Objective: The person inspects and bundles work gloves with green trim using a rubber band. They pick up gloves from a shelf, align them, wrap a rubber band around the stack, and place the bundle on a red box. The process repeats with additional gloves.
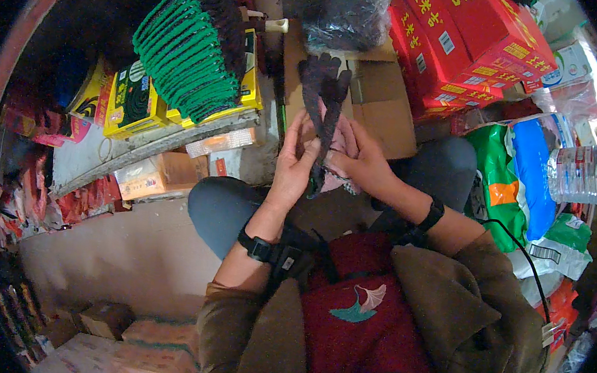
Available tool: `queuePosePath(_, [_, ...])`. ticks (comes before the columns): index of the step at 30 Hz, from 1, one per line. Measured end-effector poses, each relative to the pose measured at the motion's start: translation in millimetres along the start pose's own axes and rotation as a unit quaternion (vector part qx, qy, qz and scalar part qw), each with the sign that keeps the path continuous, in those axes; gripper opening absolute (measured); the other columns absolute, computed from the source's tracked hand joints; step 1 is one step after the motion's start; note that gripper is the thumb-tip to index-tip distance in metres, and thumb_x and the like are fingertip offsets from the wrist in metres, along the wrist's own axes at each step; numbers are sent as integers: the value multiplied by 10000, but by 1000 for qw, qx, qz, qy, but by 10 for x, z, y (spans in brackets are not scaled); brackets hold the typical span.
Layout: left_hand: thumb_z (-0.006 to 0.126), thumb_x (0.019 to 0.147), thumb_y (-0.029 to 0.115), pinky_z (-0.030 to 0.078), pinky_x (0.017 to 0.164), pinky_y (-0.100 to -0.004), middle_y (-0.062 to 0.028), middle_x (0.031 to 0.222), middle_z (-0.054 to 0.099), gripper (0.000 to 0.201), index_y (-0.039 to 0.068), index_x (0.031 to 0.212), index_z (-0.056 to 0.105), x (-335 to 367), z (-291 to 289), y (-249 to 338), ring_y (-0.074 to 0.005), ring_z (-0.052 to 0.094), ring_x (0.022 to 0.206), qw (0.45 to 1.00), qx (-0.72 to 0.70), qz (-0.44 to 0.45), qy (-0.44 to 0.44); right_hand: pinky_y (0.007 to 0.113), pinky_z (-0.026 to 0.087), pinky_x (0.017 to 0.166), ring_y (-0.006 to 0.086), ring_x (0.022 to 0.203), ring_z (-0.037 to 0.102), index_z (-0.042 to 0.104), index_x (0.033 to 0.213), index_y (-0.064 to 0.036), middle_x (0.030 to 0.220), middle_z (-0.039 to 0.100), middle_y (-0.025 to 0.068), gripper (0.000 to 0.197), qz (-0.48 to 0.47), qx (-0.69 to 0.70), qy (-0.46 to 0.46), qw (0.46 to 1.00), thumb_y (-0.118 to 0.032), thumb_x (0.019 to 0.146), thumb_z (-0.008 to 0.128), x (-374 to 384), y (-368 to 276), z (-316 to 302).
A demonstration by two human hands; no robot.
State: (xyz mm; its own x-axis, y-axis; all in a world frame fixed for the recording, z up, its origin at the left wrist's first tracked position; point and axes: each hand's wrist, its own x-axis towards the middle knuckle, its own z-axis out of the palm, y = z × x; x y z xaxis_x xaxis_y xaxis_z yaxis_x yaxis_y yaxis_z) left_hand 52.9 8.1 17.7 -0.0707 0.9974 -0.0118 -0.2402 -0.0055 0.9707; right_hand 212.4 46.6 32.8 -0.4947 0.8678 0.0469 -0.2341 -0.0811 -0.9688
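Observation:
Both hands are in front of my knees, close together around a dark knitted glove [325,82]. Its finger ends point up and away from me, and a dark strip of it runs down between my hands. Pink fabric [334,183] shows in the same grip; whether it belongs to the glove or is a separate piece I cannot tell. My left hand [296,161] is closed on the left side, its thumb against the dark strip. On the right, my right hand [363,162] pinches the pink fabric and the dark knit with bent fingers.
A pile of green-edged knitted gloves [185,59] lies on yellow boxes [135,105] on the shelf at left. Ahead are an open cardboard box [383,109] and a plastic-wrapped dark bundle [346,24]. Red cartons [467,41], green-blue packs [519,177] and bottles [580,174] stand right.

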Motion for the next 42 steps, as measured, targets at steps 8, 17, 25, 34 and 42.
queuePosePath(8, [529, 1036, 292, 379, 1123, -370, -83, 1455, 472, 574, 62, 1521, 329, -109, -78, 128, -213, 485, 1315, 929, -340, -116, -85, 308, 423, 1048, 134, 1248, 483, 290, 1515, 10, 1382, 497, 79, 740, 42, -31, -1, 999, -37, 882, 671, 62, -173, 108])
queuePosePath(17, [512, 1043, 277, 534, 976, -419, -100, 1229, 654, 344, 61, 1307, 560, -50, -132, 107, -253, 653, 1102, 908, -384, -169, 1, 306, 479, 988, 139, 1189, 528, 357, 1482, -7, 1384, 517, 96, 708, 43, 6, 11, 999, -61, 873, 712, 46, -451, 95])
queuePosePath(25, [516, 1043, 258, 511, 1002, -397, -86, 1290, 627, 369, 38, 1337, 554, -50, -104, 71, -230, 627, 1150, 906, -389, -167, -26, 408, 482, 997, 352, 1173, 561, 556, 1316, -55, 1268, 561, 155, 531, -248, -426, -1, 870, -75, 809, 712, 188, -488, -24])
queuePosePath(34, [480, 1036, 407, 520, 994, -380, -136, 1262, 629, 497, 15, 1337, 532, -8, -301, -58, -257, 637, 1129, 911, -380, -143, -71, 435, 513, 935, 358, 1130, 565, 625, 1225, -127, 1183, 547, 122, 446, -250, -477, -198, 819, -98, 786, 701, 37, -309, 135])
queuePosePath(42, [529, 858, 754, 572, 868, -494, -203, 1161, 669, 844, -3, 1221, 619, -54, -367, 84, -382, 670, 1020, 759, -527, -364, -114, 424, 537, 884, 341, 1076, 607, 675, 1147, -146, 1135, 573, 124, 335, -201, -469, -281, 813, -114, 815, 692, -83, -387, 110])
